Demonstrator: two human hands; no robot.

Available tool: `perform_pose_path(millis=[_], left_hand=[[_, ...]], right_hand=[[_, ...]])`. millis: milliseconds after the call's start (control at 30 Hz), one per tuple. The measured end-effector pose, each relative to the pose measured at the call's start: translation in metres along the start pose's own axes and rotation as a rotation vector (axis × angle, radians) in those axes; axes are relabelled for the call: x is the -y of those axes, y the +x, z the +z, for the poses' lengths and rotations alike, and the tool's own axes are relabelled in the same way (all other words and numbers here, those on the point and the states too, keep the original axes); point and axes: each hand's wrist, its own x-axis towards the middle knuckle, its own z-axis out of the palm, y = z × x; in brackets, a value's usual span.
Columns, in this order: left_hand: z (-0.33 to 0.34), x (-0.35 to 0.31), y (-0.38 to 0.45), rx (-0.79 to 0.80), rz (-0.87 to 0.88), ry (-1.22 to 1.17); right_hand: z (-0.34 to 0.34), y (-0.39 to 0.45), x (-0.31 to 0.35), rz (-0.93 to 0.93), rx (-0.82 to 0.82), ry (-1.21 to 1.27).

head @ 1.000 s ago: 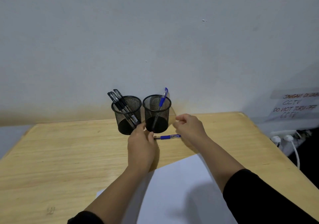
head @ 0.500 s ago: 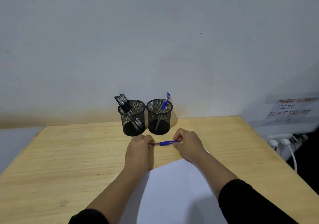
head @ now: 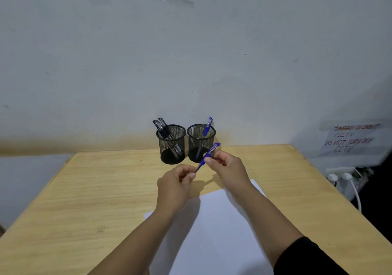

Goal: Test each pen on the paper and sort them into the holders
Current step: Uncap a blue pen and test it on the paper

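While the pale wall (head: 191,62) is filling the whole upper half of the frame, the wooden tabletop (head: 84,190) is spreading across the lower half, and a white sheet of paper (head: 216,232) is lying on it at the lower centre, partly covered by the person's forearms. At the right edge a handwritten notice (head: 350,140) is hanging on the wall, with white plugs and a cable (head: 347,181) showing just below it.

Two black mesh holders are standing side by side at the far edge of the tabletop, against the wall. The left holder (head: 171,145) is carrying black pens (head: 164,132) that are leaning toward the upper left; the right holder (head: 201,142) is carrying one blue pen (head: 206,129), which is tilting to the upper right.

In front of the holders, at the centre of the frame, both hands are holding a second blue pen (head: 209,155) up off the tabletop, slanting from lower left to upper right. The right hand (head: 228,168) is pinching the barrel in its grip, fingers curled round it near the middle. The left hand (head: 176,184) is curling its grip at the pen's lower end, fingertips pressing together on the tip.
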Motion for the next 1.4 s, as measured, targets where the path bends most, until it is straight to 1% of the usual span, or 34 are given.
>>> perform_pose_path(millis=[100,200,267,333,433,500,567,600,667,733,900,1000,1100,1133,1167,1233,1267,1300,1333,1400], left_hand=[[-0.018,-0.006,-0.003,-0.039,0.013,-0.019],[-0.035,-0.018,-0.005,-0.067,0.082,-0.082],[-0.044,-0.023,-0.006,-0.036,0.12,-0.134],[-0.051,-0.023,-0.007,0.008,0.111,-0.174],[-0.061,-0.014,-0.011,0.02,0.059,-0.216],[-0.069,-0.005,-0.014,-0.042,-0.008,-0.309],[-0.078,0.004,-0.015,-0.113,-0.119,-0.455],[-0.081,0.008,-0.016,-0.13,-0.171,-0.511],[-0.082,0.012,-0.019,-0.126,-0.234,-0.568],[-0.075,0.01,-0.023,-0.097,-0.241,-0.594],[-0.054,0.003,-0.026,0.026,-0.18,-0.551],[-0.058,0.002,-0.018,0.049,-0.146,-0.599],[-0.056,-0.004,-0.01,0.083,-0.115,-0.623],[-0.057,-0.004,-0.006,0.064,-0.113,-0.622],[-0.064,0.0,0.001,-0.013,-0.14,-0.641],[-0.092,0.021,0.015,-0.267,-0.239,-0.666],[-0.106,0.034,0.018,-0.356,-0.262,-0.606],[-0.114,0.042,0.017,-0.355,-0.256,-0.506],[-0.114,0.044,0.012,-0.296,-0.234,-0.396],[-0.093,0.043,0.002,-0.126,-0.167,-0.196]], right_hand=[[0.001,-0.011,0.011,-0.021,0.064,-0.118],[0.007,-0.021,0.021,-0.048,0.182,-0.253],[0.014,-0.028,0.027,-0.082,0.25,-0.325],[0.02,-0.033,0.03,-0.107,0.287,-0.362],[0.022,-0.038,0.035,-0.072,0.324,-0.339],[0.016,-0.039,0.039,-0.006,0.377,-0.312],[0.007,-0.039,0.042,0.083,0.431,-0.199],[0.003,-0.038,0.042,0.128,0.447,-0.078],[0.001,-0.036,0.039,0.183,0.413,0.187],[0.007,-0.036,0.034,0.174,0.337,0.31],[0.036,-0.043,0.023,0.104,0.242,0.291],[0.041,-0.045,0.023,0.004,0.141,0.262],[0.048,-0.048,0.026,-0.065,0.08,0.236],[0.046,-0.049,0.029,-0.075,0.055,0.256],[0.039,-0.048,0.031,-0.078,0.015,0.302],[0.013,-0.045,0.036,-0.088,-0.093,0.416],[-0.003,-0.042,0.037,-0.098,-0.131,0.448],[-0.017,-0.04,0.035,-0.094,-0.155,0.471],[-0.024,-0.04,0.031,-0.077,-0.15,0.482],[-0.019,-0.041,0.019,-0.018,-0.094,0.446]])
